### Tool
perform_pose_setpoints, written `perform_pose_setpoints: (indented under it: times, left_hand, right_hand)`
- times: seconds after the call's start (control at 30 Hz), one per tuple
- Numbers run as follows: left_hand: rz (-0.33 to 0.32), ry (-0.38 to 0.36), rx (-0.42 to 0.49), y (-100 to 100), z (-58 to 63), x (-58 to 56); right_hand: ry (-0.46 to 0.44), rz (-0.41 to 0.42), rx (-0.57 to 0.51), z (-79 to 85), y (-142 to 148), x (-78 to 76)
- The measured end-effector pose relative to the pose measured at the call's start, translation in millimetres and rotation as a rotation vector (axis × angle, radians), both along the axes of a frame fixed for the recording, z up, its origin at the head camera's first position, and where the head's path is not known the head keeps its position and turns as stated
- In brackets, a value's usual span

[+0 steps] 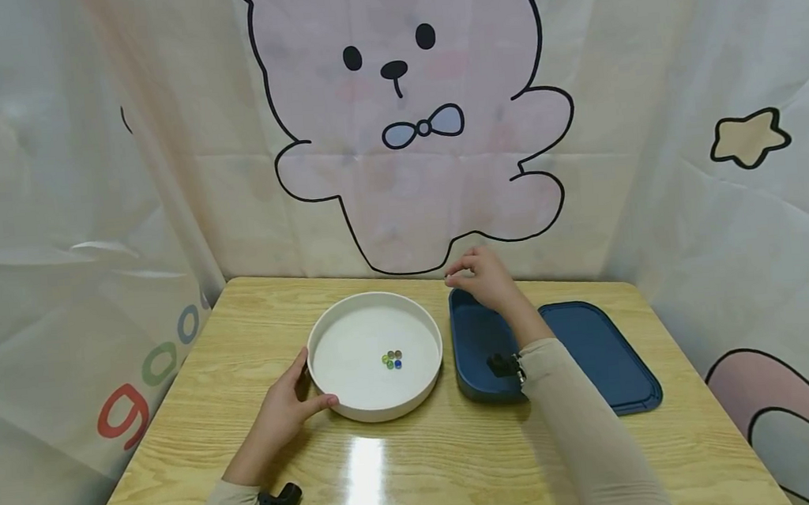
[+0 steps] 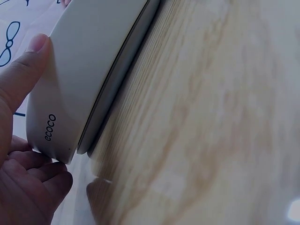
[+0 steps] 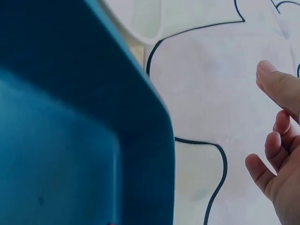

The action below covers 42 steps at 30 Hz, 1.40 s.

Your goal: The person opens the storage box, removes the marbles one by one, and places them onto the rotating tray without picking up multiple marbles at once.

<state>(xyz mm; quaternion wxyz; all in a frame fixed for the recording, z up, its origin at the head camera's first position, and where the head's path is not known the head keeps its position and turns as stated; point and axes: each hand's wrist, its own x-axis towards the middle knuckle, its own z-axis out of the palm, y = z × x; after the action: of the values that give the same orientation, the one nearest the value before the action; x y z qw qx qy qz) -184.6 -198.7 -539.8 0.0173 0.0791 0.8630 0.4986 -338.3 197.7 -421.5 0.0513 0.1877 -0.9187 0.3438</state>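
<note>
A round white tray sits on the table, with several small glass marbles grouped on its floor, green, brownish and blue. My left hand grips the tray's left side, thumb near the rim and fingers round the wall; the left wrist view shows the tray's side wall marked "ecoco". Over the far end of a deep blue box, my right hand pinches a small dark marble between thumb and fingertips. In the right wrist view the marble is hidden behind the thumb.
A flat blue lid lies on the wooden table to the right of the box, partly behind the right forearm. A printed cloth with a bear hangs behind the table's far edge, and more cloth hangs at both sides.
</note>
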Motion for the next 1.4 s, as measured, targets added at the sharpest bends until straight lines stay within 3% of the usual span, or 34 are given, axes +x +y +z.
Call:
perform_pose_setpoints:
  times: [0.4, 0.77, 1.17, 1.4]
  left_hand:
    - [-0.002, 0.003, 0.011, 0, -1.6, -0.6]
    - [-0.001, -0.004, 0.007, 1, -0.3, 0.9]
    - [0.007, -0.001, 0.007, 1, -0.7, 1.3]
    - [-0.004, 0.001, 0.014, 0, -0.5, -0.5]
  right_hand:
    - [-0.026, 0.098, -0.006, -0.1, -34, -1.5]
    - [-0.084, 0.132, 0.039, -0.9, -65, -5.2]
    - [-0.200, 0.176, 0.033, -28.3, -95, -14.1]
    - [-0.202, 0.174, 0.044, -44.6, -106, -18.3]
